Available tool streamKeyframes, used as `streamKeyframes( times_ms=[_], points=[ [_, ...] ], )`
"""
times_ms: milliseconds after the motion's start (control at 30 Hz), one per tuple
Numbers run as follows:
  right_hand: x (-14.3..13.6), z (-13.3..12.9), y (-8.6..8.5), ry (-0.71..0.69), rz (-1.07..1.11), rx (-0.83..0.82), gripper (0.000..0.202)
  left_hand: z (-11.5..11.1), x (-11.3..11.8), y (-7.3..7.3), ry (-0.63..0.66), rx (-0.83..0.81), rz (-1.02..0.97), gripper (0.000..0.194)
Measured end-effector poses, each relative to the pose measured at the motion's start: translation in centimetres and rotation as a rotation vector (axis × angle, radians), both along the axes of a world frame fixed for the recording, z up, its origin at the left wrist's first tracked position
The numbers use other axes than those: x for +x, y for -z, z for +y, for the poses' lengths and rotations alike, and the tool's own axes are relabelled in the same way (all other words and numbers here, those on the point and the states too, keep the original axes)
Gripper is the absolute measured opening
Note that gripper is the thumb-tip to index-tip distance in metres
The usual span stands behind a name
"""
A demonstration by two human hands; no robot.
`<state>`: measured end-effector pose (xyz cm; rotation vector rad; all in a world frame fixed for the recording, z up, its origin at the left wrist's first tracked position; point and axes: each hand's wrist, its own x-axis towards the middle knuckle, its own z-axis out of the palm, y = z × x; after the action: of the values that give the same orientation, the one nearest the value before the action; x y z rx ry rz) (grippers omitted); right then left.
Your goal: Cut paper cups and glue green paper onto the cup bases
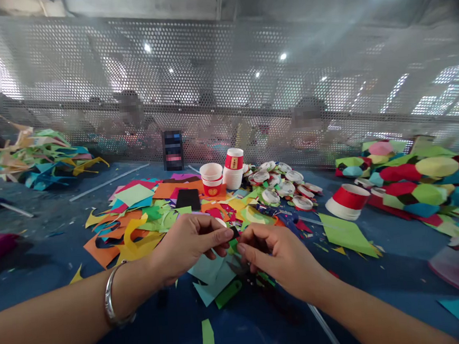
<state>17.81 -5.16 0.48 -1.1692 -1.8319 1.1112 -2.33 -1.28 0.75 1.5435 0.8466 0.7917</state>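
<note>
My left hand (pixel 187 247), with a silver bangle on the wrist, pinches a small black piece of paper (pixel 235 232) between thumb and forefinger. Close beside it, my right hand (pixel 278 253) has its thumb and fingertips pressed together near the edge of that piece. What lies between the right fingertips, if anything, is too small to make out. Beneath both hands are light blue paper sheets (pixel 212 279) and a green strip (pixel 228 294). Just beyond them spreads a heap of coloured paper cutouts (pixel 139 232), with a black sheet (pixel 187 199) in it.
Red-and-white paper cups (pixel 212 179) and a pile of round white-rimmed pieces (pixel 286 183) stand behind the heap. Another cup (pixel 348 201) tilts at right, near colourful paper shapes (pixel 421 178). Paper scraps (pixel 49 154) lie far left. A phone (pixel 172 150) leans against a perforated screen (pixel 222 77).
</note>
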Motion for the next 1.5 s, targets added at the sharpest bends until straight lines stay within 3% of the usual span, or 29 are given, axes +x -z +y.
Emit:
streamKeyframes(
  times_ms=[467, 767, 1100, 1333, 1500],
  points=[
    [-0.1, -0.2, -0.3, -0.024, -0.002, -0.015, 0.014, -0.2, 0.2, 0.4, -0.004, 0.159, 0.079, 0.027],
    [0.1, -0.2, -0.1, -0.019, 0.001, -0.010, 0.016, -0.4, 0.3, 0.3, -0.018, 0.177, 0.072, 0.025],
    [0.1, 0.0, -0.3, 0.021, 0.014, -0.002, 0.015, -0.3, 0.3, 0.4, 0.070, -0.052, -0.040, 0.029],
    [0.3, 0.0, -0.4, -0.006, 0.016, -0.001, 0.022, -0.3, 0.2, 0.5, 0.049, -0.035, -0.062, 0.020],
    [2.0, 0.8, -1.0, 0.115, -0.206, 0.209, 0.022, 0.0, 0.0, 0.1, -0.028, -0.103, -0.154, 0.017]
  ],
)
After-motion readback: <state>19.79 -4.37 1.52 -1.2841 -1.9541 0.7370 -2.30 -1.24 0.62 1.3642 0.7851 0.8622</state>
